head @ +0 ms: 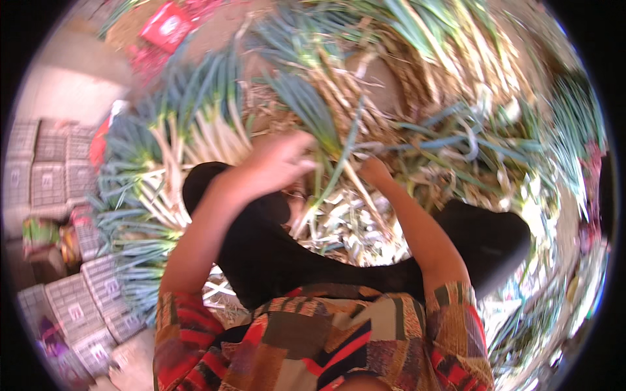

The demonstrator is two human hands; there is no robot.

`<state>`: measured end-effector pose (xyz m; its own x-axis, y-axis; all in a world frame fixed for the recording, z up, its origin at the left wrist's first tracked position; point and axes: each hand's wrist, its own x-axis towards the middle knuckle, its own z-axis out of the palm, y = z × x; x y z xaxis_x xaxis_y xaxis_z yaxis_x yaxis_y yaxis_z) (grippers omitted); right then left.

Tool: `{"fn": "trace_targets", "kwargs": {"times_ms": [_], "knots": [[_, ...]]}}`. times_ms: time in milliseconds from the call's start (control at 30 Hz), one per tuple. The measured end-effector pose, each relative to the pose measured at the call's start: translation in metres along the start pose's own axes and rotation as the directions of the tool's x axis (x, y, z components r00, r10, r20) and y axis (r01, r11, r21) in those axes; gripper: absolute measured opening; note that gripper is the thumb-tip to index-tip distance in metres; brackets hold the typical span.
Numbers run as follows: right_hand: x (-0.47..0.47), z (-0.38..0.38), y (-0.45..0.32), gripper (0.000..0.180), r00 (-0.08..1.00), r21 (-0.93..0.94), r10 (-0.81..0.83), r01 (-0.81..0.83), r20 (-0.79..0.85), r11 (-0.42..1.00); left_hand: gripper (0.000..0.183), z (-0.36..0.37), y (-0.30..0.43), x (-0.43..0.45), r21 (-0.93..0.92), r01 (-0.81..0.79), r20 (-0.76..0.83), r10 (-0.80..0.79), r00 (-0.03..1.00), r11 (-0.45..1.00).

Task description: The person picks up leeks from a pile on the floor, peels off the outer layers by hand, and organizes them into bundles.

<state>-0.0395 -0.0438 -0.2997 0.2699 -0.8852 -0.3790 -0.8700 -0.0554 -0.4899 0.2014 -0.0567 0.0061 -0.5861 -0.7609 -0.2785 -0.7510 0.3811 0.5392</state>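
My left hand (288, 159) is blurred, its fingers curled beside green leaves above my knees; whether it grips any of them cannot be told. Opposite it, my right hand (375, 172) has bent fingers close to a pale leaf strip, and its grip is hidden. Between the two hands lies a leek or large green onion (364, 188), its dark leaves fanned up and away and its white stalk slanting down to the right. One long green leaf (337, 173) crosses it diagonally. Beneath are heaped pale peelings (342, 215).
Cleaned stalks (217, 132) curve in a row along the left. Untrimmed bunches with brown, dirty bases (464, 58) lie at the far side. Discarded leaves (469, 151) pile at right. Plastic crates (73, 305) stand at left, a red package (166, 27) beyond. My dark-clad legs (313, 259) frame the peelings.
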Motion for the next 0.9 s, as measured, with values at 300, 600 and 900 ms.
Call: {"fn": "trace_targets", "kwargs": {"times_ms": [300,600,900], "knots": [[-0.058,0.091,0.018,0.046,0.936,0.420,0.270,-0.344,0.227,0.840,0.036,0.055,-0.010,0.047,0.019,-0.182,0.324,0.166,0.931,0.983],[-0.004,-0.130,-0.075,0.036,0.951,0.466,0.304,-0.294,0.056,0.835,0.026,0.038,-0.015,0.065,-0.015,-0.066,-0.004,0.066,0.998,0.998],[-0.119,-0.243,-0.115,0.040,0.846,0.318,0.171,-0.002,-0.505,0.948,0.021,0.011,-0.009,0.055,-0.502,0.163,-0.143,-0.268,0.953,0.849]]}}
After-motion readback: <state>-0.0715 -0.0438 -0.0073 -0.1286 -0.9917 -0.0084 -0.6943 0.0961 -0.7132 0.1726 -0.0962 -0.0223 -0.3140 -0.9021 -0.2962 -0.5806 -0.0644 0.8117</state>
